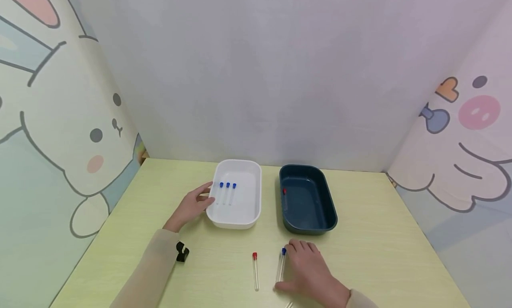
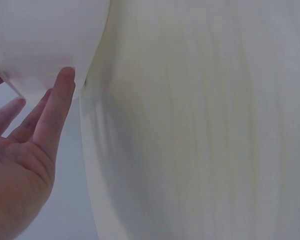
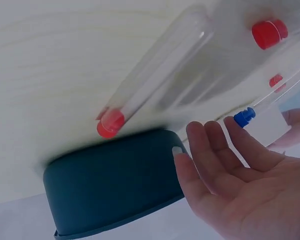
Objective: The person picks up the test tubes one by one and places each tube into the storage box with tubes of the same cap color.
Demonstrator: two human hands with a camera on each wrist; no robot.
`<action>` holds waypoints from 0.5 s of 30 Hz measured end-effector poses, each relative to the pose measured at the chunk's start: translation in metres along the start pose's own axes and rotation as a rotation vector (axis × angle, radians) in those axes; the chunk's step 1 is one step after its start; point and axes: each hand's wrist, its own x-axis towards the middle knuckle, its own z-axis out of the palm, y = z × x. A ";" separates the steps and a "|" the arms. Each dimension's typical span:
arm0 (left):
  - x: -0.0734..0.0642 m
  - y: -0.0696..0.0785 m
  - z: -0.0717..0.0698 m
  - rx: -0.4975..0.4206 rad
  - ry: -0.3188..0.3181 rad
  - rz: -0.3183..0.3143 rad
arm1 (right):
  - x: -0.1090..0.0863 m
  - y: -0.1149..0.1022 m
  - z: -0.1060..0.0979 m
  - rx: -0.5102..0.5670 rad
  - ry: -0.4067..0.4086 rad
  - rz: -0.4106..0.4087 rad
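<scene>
My left hand point(image 1: 196, 203) rests against the left side of the white tray point(image 1: 250, 214), its fairly straight fingers touching the rim and outer wall. Three blue-capped test tubes point(image 1: 227, 193) lie side by side in that tray. Low in the head view, my right hand point(image 1: 310, 272) holds a blue-capped test tube point(image 1: 281, 268) lengthwise, thumb by its bottom end and a fingertip at the blue cap point(image 3: 245, 116). Left of this hand, a red-capped test tube point(image 1: 255, 272) lies on the table. The dark blue tray point(image 1: 308, 230) contains one red-capped tube point(image 1: 285, 199).
Further red-capped tubes point(image 3: 157, 75) lie on the table in the right wrist view. A clear tube end point(image 1: 289, 305) shows at the head view's bottom edge. A black clip-like object point(image 1: 182, 252) is by the left sleeve. A pale curtain point(image 1: 256, 77) hangs behind the table.
</scene>
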 end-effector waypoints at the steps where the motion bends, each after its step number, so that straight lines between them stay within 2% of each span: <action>1: 0.000 0.000 0.000 0.002 0.001 0.001 | 0.000 0.000 -0.002 0.001 0.025 -0.017; 4: 0.000 0.001 0.000 0.008 0.002 -0.001 | 0.000 -0.001 -0.008 0.019 0.105 -0.070; 7: 0.000 0.001 0.001 0.010 0.000 -0.007 | 0.001 -0.003 -0.017 0.047 0.149 -0.106; 12: 0.001 0.001 0.001 0.011 0.001 -0.012 | 0.009 -0.008 -0.036 0.079 0.183 -0.116; 15: 0.001 0.001 0.000 0.014 0.000 -0.006 | 0.017 -0.008 -0.047 0.057 0.237 -0.122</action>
